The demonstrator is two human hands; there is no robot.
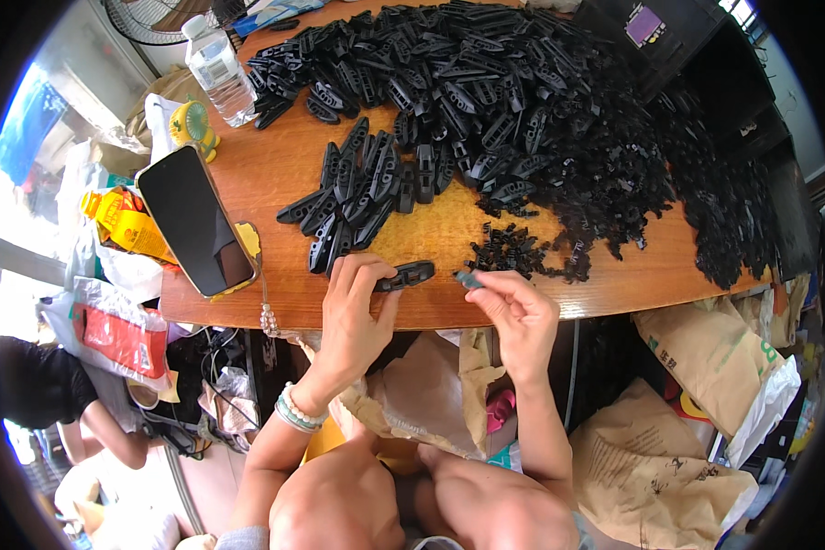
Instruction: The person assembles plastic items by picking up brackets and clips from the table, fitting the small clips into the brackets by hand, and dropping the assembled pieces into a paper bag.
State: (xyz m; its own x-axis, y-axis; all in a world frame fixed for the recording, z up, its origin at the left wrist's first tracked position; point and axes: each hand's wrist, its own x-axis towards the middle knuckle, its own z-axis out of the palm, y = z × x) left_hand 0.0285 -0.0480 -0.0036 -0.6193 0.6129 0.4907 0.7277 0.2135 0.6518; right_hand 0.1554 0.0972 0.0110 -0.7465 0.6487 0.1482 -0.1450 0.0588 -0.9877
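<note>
Paper bag: brown and torn open, the paper bag (pixel 431 390) sits below the surface (pixel 614 282) edge, at the lower middle of the frame.
Left hand: your left hand (pixel 356 298), just left of centre, grips the left end of an oblong black part (pixel 408 275).
Black part: it lies just right of your left fingertips, near the middle of the frame, its right end free.
Right hand: your right hand (pixel 525 319), right of centre, pinches a small dark piece (pixel 467 279) between thumb and fingers.
Small piece: it sticks out left of your right fingertips, apart from the black part.
Small clips: a heap of black clips (pixel 504 249) lies just beyond your right hand.
Loose cluster: similar black parts (pixel 367 179) lie beyond your left hand.
Main pile: a big black pile (pixel 449 73) fills the upper middle.
</note>
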